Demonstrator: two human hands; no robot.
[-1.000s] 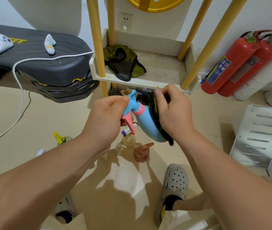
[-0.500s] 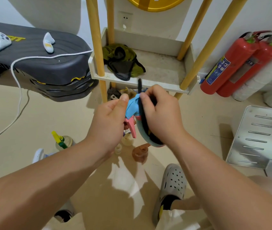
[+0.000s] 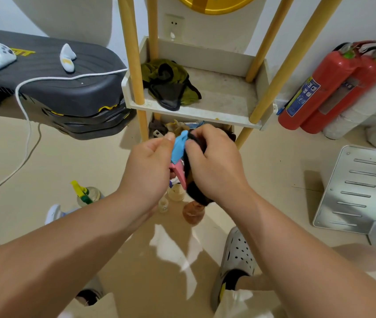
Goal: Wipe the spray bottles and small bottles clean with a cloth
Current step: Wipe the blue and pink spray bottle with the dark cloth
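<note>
My left hand (image 3: 150, 166) grips the blue spray head (image 3: 179, 146) of a spray bottle with a pink trigger (image 3: 179, 172). My right hand (image 3: 217, 166) holds a dark cloth (image 3: 194, 191) wrapped round the bottle's body, which is hidden under it. On the floor below stand small clear bottles (image 3: 175, 192), a brown bottle (image 3: 192, 212), a clear spray bottle with a yellow-green head (image 3: 86, 193) and a white spray head (image 3: 54, 213).
A white shelf (image 3: 196, 113) on yellow legs carries an olive and black rag (image 3: 171, 86). A dark bench (image 3: 51, 88) with a white cable lies at left, two red fire extinguishers (image 3: 333, 88) at right, a metal plate (image 3: 356, 191) nearby. My grey shoe (image 3: 237, 255) is below.
The right hand has drawn the cloth over the bottle's body toward the spray head, so the blue body no longer shows. The left hand keeps its grip on the head.
</note>
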